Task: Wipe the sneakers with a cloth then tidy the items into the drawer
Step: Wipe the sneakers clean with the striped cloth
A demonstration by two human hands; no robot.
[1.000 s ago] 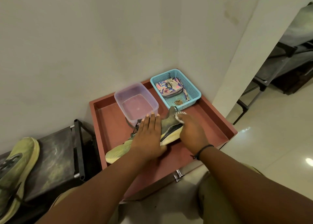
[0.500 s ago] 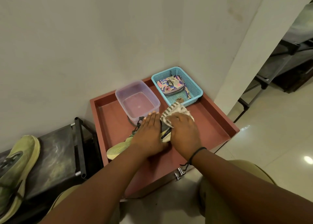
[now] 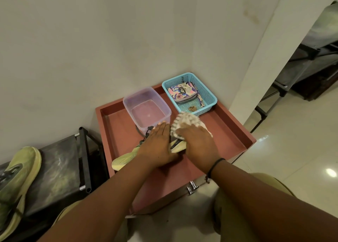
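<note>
Left hand [image 3: 158,146] flat, fingers together, pinning sneaker [image 3: 124,161] down in open red drawer [image 3: 232,132] — likely to stop sliding under wipe pressure. Right hand [image 3: 197,141] pressed over striped cloth [image 3: 186,121], fingers clamped on cloth at heel end. Toe pokes out left of left hand. Sneaker 2 [image 3: 20,175] parked on black rack [image 3: 60,168], well apart, apparently waiting.

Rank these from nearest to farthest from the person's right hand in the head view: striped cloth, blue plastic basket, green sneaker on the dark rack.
1. Striped cloth: under the right hand.
2. Blue plastic basket: just beyond, at the tray's back corner.
3. Green sneaker on the dark rack: far left, off the tray.
</note>
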